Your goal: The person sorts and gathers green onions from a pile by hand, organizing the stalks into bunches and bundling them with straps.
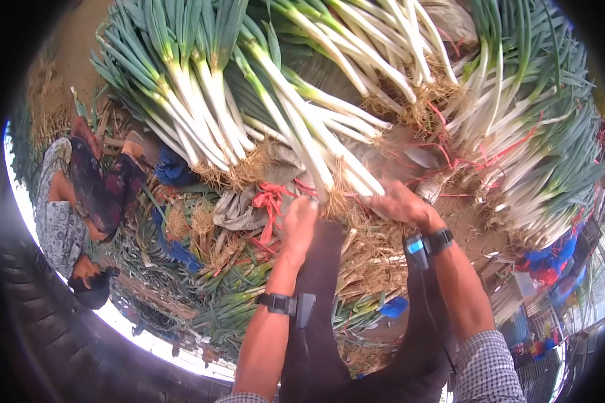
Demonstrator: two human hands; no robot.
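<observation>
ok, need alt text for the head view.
A person's left hand and right hand are at the root ends of long white-stalked scallions. More scallions lie in piles around them, with red plastic strips; another person is at the left.

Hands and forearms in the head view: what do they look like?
The left hand and right hand wear no gloves. Black straps circle both wrists, each with a boxy device; the right device shows a bright blue patch. Dark-and-white checked sleeves leave the forearms bare.
</observation>
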